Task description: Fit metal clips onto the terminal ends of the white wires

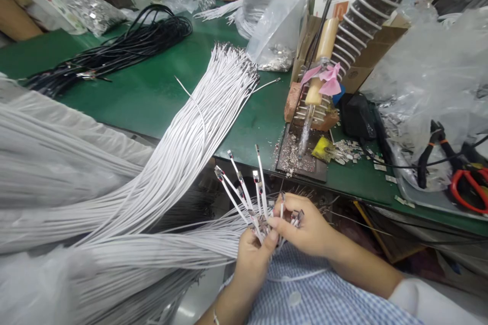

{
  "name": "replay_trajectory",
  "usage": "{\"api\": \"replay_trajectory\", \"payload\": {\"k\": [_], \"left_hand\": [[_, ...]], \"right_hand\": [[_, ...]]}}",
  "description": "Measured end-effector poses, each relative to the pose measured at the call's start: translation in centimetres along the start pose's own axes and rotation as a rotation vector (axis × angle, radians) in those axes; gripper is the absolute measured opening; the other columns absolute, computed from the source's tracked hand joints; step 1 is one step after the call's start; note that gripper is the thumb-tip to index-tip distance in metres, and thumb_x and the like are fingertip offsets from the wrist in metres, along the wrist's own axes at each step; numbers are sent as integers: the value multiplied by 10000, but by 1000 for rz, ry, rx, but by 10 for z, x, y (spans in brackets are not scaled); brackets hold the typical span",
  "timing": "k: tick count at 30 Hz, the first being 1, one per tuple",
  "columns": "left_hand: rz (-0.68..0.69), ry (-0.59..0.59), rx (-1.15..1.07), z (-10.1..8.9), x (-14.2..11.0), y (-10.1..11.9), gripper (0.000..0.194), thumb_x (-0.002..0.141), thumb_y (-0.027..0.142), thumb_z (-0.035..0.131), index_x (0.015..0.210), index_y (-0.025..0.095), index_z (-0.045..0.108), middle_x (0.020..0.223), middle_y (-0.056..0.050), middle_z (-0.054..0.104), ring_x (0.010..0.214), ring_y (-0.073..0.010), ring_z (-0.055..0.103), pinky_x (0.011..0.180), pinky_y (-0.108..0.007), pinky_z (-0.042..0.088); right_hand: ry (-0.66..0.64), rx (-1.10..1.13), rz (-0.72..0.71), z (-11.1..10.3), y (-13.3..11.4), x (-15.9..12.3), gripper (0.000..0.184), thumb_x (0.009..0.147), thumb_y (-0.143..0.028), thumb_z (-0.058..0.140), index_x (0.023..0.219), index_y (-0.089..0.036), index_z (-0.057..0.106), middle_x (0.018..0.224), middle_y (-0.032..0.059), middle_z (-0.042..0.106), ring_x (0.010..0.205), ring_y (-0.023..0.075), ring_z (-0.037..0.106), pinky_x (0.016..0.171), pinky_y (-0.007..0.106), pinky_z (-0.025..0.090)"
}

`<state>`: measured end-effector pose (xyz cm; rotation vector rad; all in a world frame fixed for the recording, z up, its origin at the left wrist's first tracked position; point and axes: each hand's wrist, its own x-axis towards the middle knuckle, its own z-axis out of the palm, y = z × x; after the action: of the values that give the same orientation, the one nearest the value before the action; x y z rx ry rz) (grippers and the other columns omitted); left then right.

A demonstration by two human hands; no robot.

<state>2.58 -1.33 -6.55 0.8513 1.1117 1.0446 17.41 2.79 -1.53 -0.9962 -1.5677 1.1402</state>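
Observation:
A bunch of white cables [244, 195] with small metal connectors on their ends fans upward from between my hands, just off the table's front edge. My left hand [254, 254] is closed around these cables, thumb pressed up toward the other thumb. From the right, my right hand [301, 223] pinches among the connector ends, and a few metal tips stick out past its fingers. Which single cable it grips is partly hidden. The cables' long tails run off to the left, below a larger white cable bundle [198, 117] lying across the table edge.
On the green table [125, 101] lie black cables [125, 45] at back left. A wooden-handled soldering iron [324, 61] leans on a coil stand by a brick. Loose metal pieces [346, 151], black-handled pliers [434, 147] and red-handled scissors [467, 190] are at right. Plastic bags [274, 20] stand behind.

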Motion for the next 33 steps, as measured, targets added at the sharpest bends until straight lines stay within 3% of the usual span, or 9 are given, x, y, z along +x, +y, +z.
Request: {"api": "replay_trajectory", "payload": {"k": [4,8,11,16,21,27,33], "left_hand": [[8,-11,-44,3,0,3,280,775,352,635,973,159,680,918,-93,695,856,-225,629,818,-353,479],[5,-38,-64,3,0,3,241,776,333,637,932,155,688,882,-91,699,826,-222,635,798,-352,485],[6,-27,-58,3,0,4,260,767,342,645,932,146,684,853,-87,692,805,-216,626,772,-340,486],[41,20,-65,4,0,7,196,752,346,663,756,152,691,675,-25,638,683,-148,579,692,-258,466],[43,24,-40,6,0,10,241,739,381,669,795,148,688,683,-37,631,654,-147,553,671,-267,450],[49,-32,-41,2,-3,6,232,774,382,633,818,161,689,579,-4,581,585,-127,531,624,-250,425],[4,-123,6,-7,-13,-10,250,792,383,614,856,153,687,619,-18,597,589,-127,522,601,-246,407]], "right_hand": [[8,8,1,0,2,-1,130,785,-193,523,670,-173,467,643,-17,475,581,105,451,574,228,368],[3,2,-3,0,4,-1,194,786,-214,526,634,-180,409,620,-26,443,558,99,408,543,223,342],[14,-9,14,-1,4,0,218,800,-255,559,638,-178,435,615,-28,450,557,97,418,537,218,345],[14,23,4,-3,1,1,205,847,-251,537,660,-170,514,636,-9,527,589,101,492,570,214,386],[10,17,-15,-4,0,-1,233,878,-222,469,651,-171,483,626,-7,520,574,98,489,562,214,388],[34,98,60,-3,2,-2,256,861,-288,497,641,-175,429,605,-20,480,530,90,456,516,209,376],[85,28,60,-3,3,0,209,838,-301,542,687,-157,531,665,-2,490,548,86,452,492,205,364]]}}
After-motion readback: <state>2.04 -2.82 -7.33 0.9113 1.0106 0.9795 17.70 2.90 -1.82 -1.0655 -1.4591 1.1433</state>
